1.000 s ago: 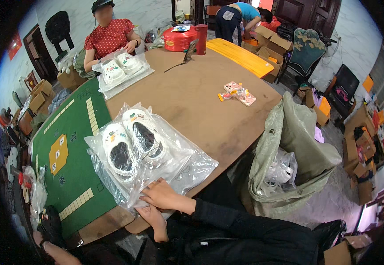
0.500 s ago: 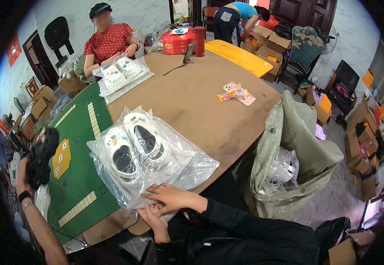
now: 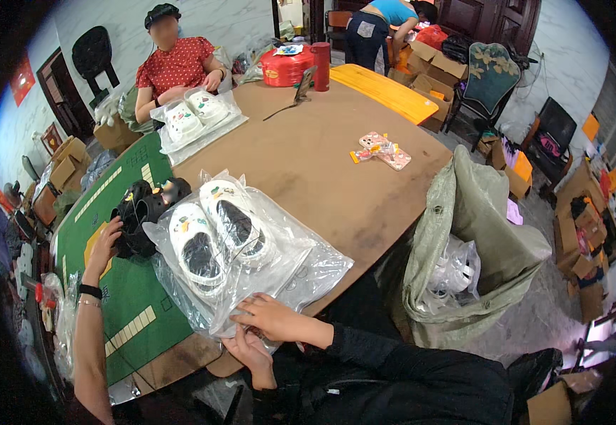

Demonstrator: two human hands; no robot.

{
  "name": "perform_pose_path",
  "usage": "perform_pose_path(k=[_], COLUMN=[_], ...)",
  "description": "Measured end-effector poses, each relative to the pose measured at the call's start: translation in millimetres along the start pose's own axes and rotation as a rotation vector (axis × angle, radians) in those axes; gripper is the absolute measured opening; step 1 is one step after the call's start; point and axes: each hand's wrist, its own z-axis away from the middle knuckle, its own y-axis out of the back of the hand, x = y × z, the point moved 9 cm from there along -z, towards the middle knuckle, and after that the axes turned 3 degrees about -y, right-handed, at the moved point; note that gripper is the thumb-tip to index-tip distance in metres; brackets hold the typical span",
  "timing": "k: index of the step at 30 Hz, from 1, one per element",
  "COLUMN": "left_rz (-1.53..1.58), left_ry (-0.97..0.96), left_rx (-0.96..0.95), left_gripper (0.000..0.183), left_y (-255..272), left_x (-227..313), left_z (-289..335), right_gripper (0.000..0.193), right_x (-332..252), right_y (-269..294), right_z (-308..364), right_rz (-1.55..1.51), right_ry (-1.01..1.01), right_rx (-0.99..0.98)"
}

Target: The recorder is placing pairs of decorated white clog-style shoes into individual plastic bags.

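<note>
A pair of white clogs with small coloured charms lies inside a clear plastic bag on the table's near edge. My right hand rests over the bag's lower end, fingers bent round its edge. Just below it, my left hand pinches the same edge, its fingertips partly covered by plastic. To the left, another person's hand, with a dark wristband, holds black clogs beside the bagged pair.
Across the table, a person in red sits behind more bagged white clogs. Pink phone cases lie to the right. An open woven sack with bagged shoes stands at the right edge. A phone stand and red roll are farther back.
The other person's hand has brought the black clogs rightward onto the green mat, next to the bag. My hands have barely shifted at the bag's edge.
</note>
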Motion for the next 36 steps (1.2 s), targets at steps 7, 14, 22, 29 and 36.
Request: perform_pose_path(k=[7,14,22,29,36], left_rz=[0.019,-0.094,-0.203,-0.179,0.024], left_ry=[-0.031,-0.098,-0.055,-0.061,0.041], left_rx=[0.058,-0.052,0.094,0.045,0.014], left_gripper=[0.038,0.047,0.046,0.037,0.044], left_y=[2.7,-3.3,0.6,15.9,37.6], left_x=[1.5,5.8,0.1,-6.7,-24.0], left_z=[-0.3,2.2,0.4,3.5,-3.7], right_gripper=[0.042,0.034,0.030,0.035,0.031], right_x=[23.3,16.8,-24.7,-28.9,-8.6], right_y=[21.0,47.7,39.6,33.3,108.3], right_z=[7.3,10.8,-2.6,15.0,60.9], right_rz=[0.137,0.158,0.079,-0.085,0.063], right_ry=[-0.112,-0.070,-0.068,-0.025,-0.093], right_rx=[0.151,0.368,0.238,0.158,0.597])
